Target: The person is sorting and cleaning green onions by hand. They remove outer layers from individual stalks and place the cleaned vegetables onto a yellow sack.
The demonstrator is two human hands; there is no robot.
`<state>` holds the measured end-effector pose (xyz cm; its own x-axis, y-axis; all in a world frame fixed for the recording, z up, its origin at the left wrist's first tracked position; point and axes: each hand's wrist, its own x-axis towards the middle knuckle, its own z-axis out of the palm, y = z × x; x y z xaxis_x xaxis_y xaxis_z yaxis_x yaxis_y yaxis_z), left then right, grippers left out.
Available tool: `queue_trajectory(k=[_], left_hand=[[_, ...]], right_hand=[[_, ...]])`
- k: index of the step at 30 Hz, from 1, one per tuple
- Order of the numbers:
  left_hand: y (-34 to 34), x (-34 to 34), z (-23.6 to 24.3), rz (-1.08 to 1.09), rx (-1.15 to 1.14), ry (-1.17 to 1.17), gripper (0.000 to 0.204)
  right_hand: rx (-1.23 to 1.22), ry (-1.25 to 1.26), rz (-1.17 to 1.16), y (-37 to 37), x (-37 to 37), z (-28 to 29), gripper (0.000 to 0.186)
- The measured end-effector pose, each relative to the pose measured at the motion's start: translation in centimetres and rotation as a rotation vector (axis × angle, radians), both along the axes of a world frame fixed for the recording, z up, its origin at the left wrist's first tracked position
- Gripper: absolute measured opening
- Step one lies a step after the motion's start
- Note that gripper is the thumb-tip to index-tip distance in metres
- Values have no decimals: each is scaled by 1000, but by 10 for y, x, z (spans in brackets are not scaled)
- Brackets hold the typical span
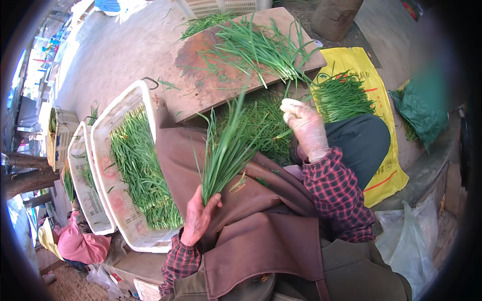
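- The left hand (201, 215) was closed around the near end of a bunch of chives (223, 158), whose blades fanned up and away over the lap.
- The right hand (306, 125) was raised to the far right of the bunch, apart from it, fingers bent together; whether it pinched anything could not be told.
- A brown apron (261, 251) covered the lap beneath the bunch.
- Loose greens (268, 118) lay between the lap and the tabletop (216, 95).
- A heap of long stalks (261, 45) lay on the far right part of the tabletop, near a wooden post (334, 20).
- To the left, a white crate (100, 175) held packed greens (145, 170); a smaller crate (100, 220) stood just beyond it.
- To the right, a yellow sack (386, 150) bore a green pile (344, 98); the right knee (364, 145) hid part of the sack.
- A green bag (422, 113) sat farther right, a clear bag (411, 246) nearer.
- A pink bundle (83, 241) lay near left.
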<state>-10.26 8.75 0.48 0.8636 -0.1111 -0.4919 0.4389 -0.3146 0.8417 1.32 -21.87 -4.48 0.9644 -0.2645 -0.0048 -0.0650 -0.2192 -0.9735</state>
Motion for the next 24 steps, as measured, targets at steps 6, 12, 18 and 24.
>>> queue_trajectory(k=[6,12,18,24], left_hand=[[21,27,18,-470,1125,-683,75],[33,44,12,-431,1314,-964,77],[35,39,5,-409,1320,-953,76],[33,39,3,-396,1286,-962,76]], right_hand=[[-38,-83,81,2,1,-3,19],[270,168,-80,-19,-2,32,13],[175,66,286,7,-20,53,17],[-14,59,491,27,-24,35,35]])
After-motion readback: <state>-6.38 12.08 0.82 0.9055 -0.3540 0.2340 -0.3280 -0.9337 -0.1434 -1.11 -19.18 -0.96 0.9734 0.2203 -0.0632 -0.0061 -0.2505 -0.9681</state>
